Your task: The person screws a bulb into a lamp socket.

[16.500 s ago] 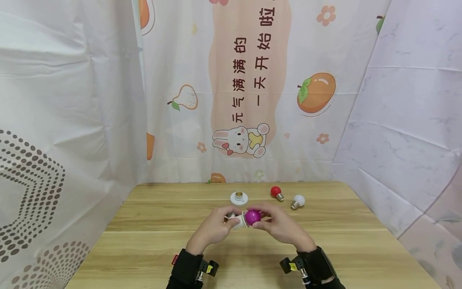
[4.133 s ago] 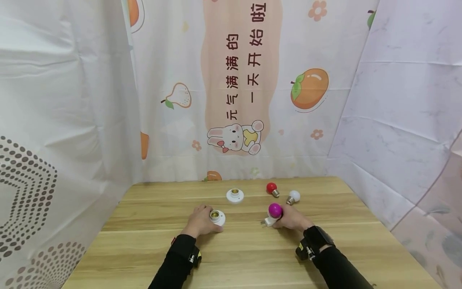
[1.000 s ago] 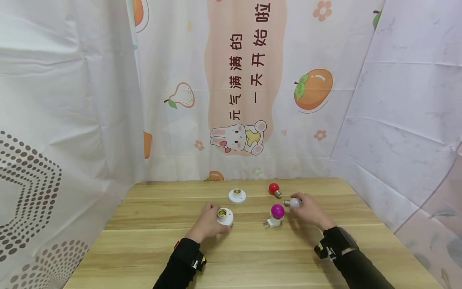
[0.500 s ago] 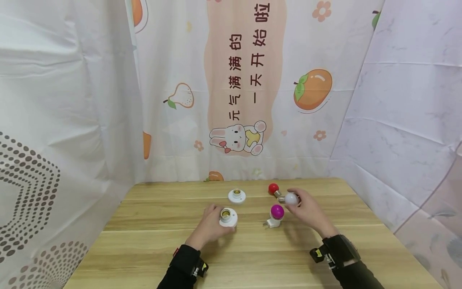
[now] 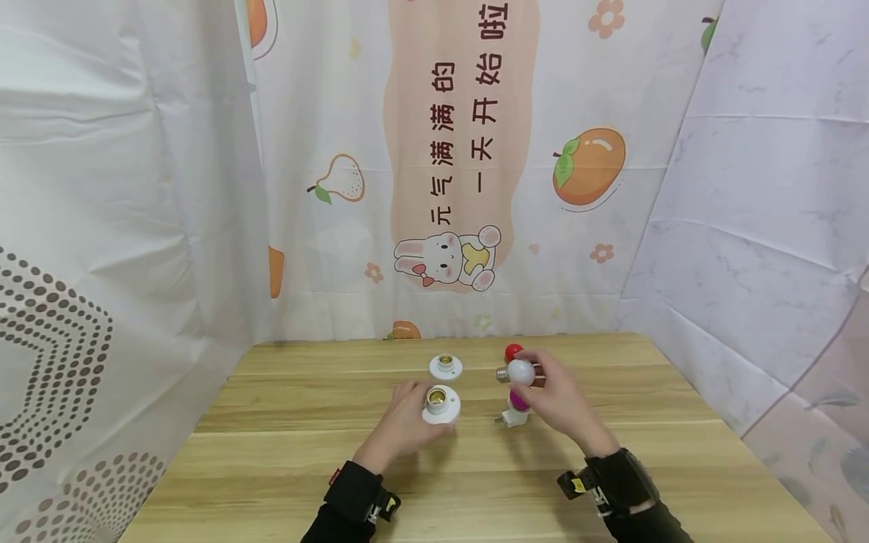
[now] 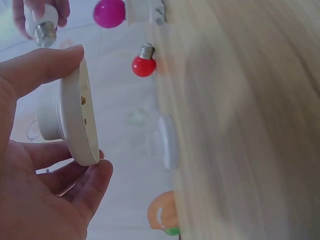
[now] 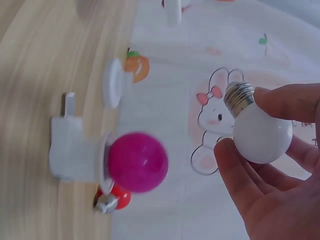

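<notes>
My left hand [image 5: 407, 422] grips a round white lamp holder [image 5: 442, 406] by its rim, its brass-lined socket facing up. In the left wrist view, thumb and fingers [image 6: 95, 187] clasp opposite edges of the holder's base [image 6: 82, 110], which is off the table. A white light bulb [image 5: 521, 372] is pinched by my right hand [image 5: 563, 400], its metal screw end pointing left toward the holder. Below that hand stands a purple bulb [image 7: 137, 162] fitted in a white plug-in socket [image 7: 75, 150] with metal prongs; the hand partly covers it in the head view.
Behind the left hand, a second white lamp holder [image 5: 445, 367] lies on the wooden table [image 5: 305, 467]. A red bulb [image 6: 144, 65] rests near the back edge, partly hidden by my right hand in the head view. Printed curtains [image 5: 326, 249] hang behind the table.
The right hand has picked up the white bulb and carried it left, over the purple bulb. My left hand has lifted the lamp holder slightly and shifted it right. Earlier, the purple bulb's socket was set down.
</notes>
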